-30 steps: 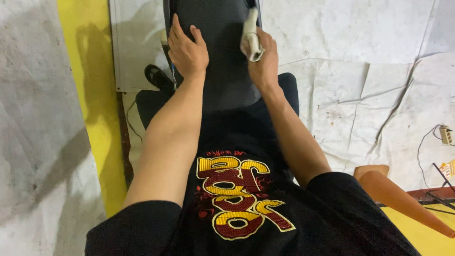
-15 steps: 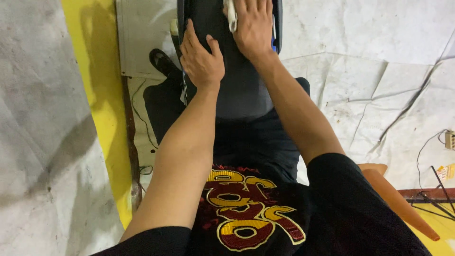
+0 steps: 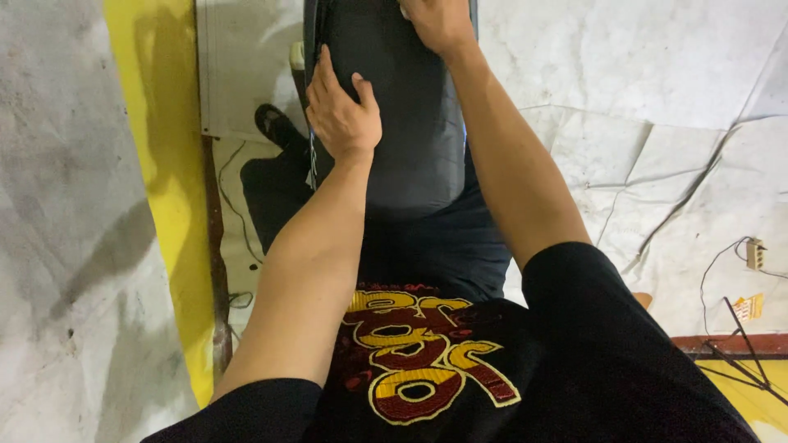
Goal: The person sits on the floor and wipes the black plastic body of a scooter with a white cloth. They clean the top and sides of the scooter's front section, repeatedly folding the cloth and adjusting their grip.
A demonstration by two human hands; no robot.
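A long black padded seat runs away from me at the top centre, over my lap. My left hand lies flat on the seat's left edge with its fingers apart, holding nothing. My right hand is further up the seat at the top edge of the view, pressing down on a white cloth. Only a small corner of the cloth shows beside the hand, and the fingertips are cut off by the frame. Both forearms reach forward over my black shirt with its yellow and red print.
A yellow painted strip runs along the floor on the left. Creased white sheeting covers the floor on the right. A black shoe sits left of the seat. Thin wires and a small socket lie at the far right.
The view has shifted so the seat sits higher in frame. My right hand has slid further up the seat with the cloth. My left hand has stayed on the seat's left edge.
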